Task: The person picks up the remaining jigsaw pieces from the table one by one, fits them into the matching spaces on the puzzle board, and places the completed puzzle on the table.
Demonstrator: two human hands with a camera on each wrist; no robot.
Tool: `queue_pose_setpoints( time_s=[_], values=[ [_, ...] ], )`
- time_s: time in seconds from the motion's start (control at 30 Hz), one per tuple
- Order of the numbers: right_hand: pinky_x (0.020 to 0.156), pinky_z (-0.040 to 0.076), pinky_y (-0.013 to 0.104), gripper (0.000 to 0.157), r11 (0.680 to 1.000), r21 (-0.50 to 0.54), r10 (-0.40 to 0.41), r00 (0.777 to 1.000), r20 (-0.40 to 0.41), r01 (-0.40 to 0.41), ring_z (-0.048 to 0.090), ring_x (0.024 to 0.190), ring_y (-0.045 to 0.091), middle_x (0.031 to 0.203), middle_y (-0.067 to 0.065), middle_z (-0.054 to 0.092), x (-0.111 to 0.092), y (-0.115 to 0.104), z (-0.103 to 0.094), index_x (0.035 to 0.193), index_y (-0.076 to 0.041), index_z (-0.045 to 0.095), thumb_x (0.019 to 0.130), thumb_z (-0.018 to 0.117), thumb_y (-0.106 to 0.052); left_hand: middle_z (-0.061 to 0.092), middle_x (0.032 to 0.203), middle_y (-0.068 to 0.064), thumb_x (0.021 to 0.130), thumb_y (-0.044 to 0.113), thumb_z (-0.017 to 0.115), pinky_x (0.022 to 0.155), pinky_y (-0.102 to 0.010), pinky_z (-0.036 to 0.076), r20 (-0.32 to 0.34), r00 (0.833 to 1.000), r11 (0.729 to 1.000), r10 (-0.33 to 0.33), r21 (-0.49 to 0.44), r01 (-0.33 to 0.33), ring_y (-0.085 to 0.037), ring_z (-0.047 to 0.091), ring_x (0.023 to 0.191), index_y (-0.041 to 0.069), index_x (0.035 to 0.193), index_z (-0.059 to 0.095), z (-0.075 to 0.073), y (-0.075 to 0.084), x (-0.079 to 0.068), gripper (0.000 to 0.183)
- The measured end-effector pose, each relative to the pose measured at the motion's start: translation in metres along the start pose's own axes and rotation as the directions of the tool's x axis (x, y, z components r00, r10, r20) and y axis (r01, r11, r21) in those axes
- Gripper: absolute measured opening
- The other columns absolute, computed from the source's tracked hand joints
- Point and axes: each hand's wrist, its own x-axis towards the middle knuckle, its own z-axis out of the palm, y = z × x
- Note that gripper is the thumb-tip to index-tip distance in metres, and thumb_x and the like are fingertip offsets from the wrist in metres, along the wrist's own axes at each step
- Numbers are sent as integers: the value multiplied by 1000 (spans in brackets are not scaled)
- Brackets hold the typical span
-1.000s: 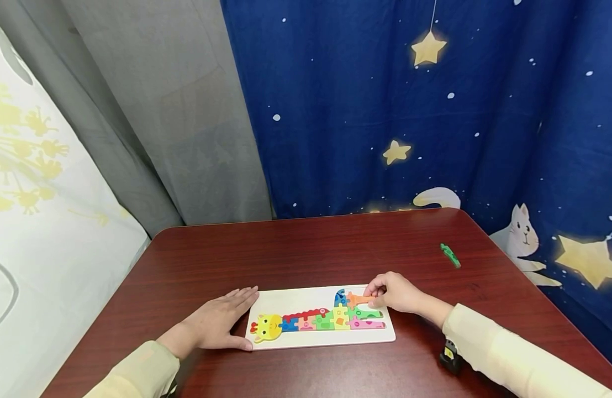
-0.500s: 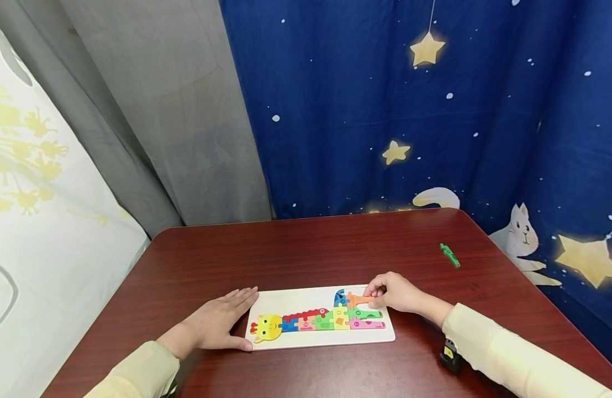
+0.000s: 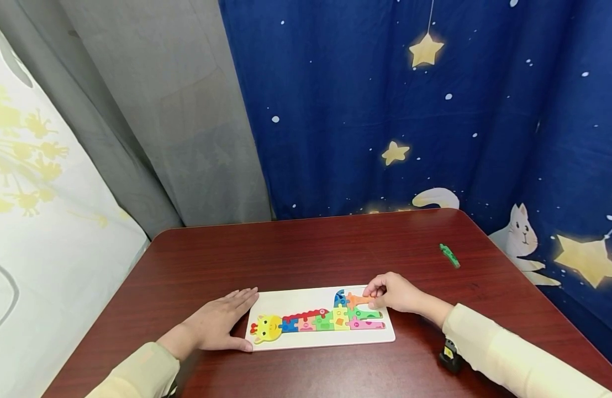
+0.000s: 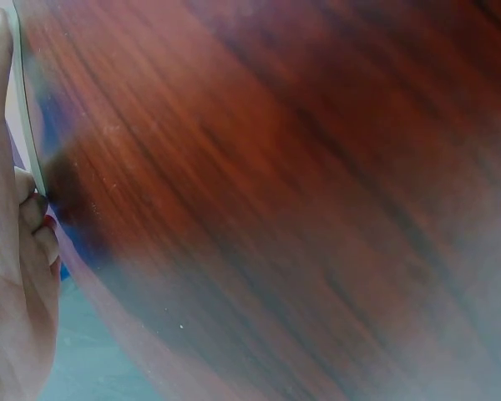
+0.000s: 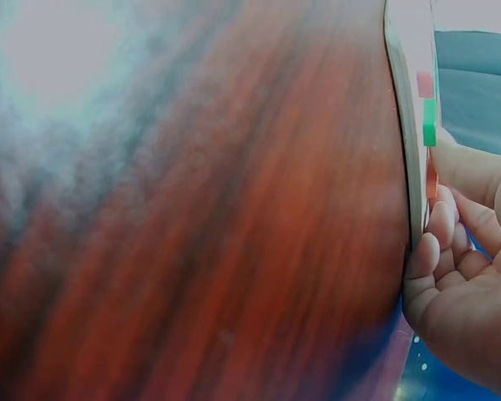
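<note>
A white puzzle board [image 3: 296, 299] lies on the table in the head view, with a giraffe made of several coloured, numbered pieces. Its yellow giraffe head [image 3: 268, 328] is at the left end. My left hand [image 3: 217, 322] rests on the board's left end, thumb at the lower corner and fingers stretched along the edge. At the upper right of the board, my right hand [image 3: 394, 293] pinches the orange leg piece [image 3: 355, 300] between thumb and fingers. That piece's outer end is hidden by the fingertips. Below it lie a green leg piece [image 3: 368, 314] and a pink leg piece [image 3: 368, 325].
One loose green puzzle piece [image 3: 449, 256] lies at the right rear of the brown table [image 3: 286, 249]. Behind the table hang a grey curtain [image 3: 186, 121] and a blue curtain with stars [image 3: 336, 99]. White patterned cloth [image 3: 52, 182] hangs at the left.
</note>
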Motion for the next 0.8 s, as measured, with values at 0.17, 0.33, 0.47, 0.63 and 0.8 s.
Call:
queue_pose_setpoints(
  time_s=[0.17,0.33,0.47,0.63,0.8],
  values=[
    [61,43,23,15,999,30,22,1000,-5,-22,51,72,17,74,-2,58,-1,-2,0,89,-7,73,76,82,-5,28,157,-7,77,86,39,111,-41,31,-12,1000,1000,7,0,-7,-23,28,142,7,153,29,1,0,0,110],
    [61,43,22,15,998,53,30,999,-25,-29,52,72,17,75,-2,59,-1,-3,-1,90,-6,73,77,81,-5,30,156,-8,78,85,40,110,-42,32,-30,999,1000,23,10,-23,-25,30,141,6,152,31,2,0,-1,109],
    [60,43,22,16,998,56,34,998,-59,-30,52,72,16,75,-2,61,0,-2,-3,90,-5,73,77,81,-6,32,155,-10,79,83,41,109,-44,34,-47,998,999,35,16,-35,-26,32,140,4,151,33,2,-1,-1,107],
    [59,43,23,14,997,54,53,991,-122,-47,52,69,16,75,-2,62,1,-1,-6,90,-5,74,78,80,-7,31,155,-9,79,84,40,109,-43,33,-43,999,999,31,19,-30,-26,31,141,5,152,32,3,-1,-1,108],
    [60,45,24,12,996,55,84,979,-183,-75,53,70,16,75,-1,62,3,1,-9,90,-6,75,80,79,-9,28,157,-6,77,86,39,111,-41,31,-13,1000,1000,10,15,-9,-23,28,142,7,153,29,3,-2,0,110]
  ],
)
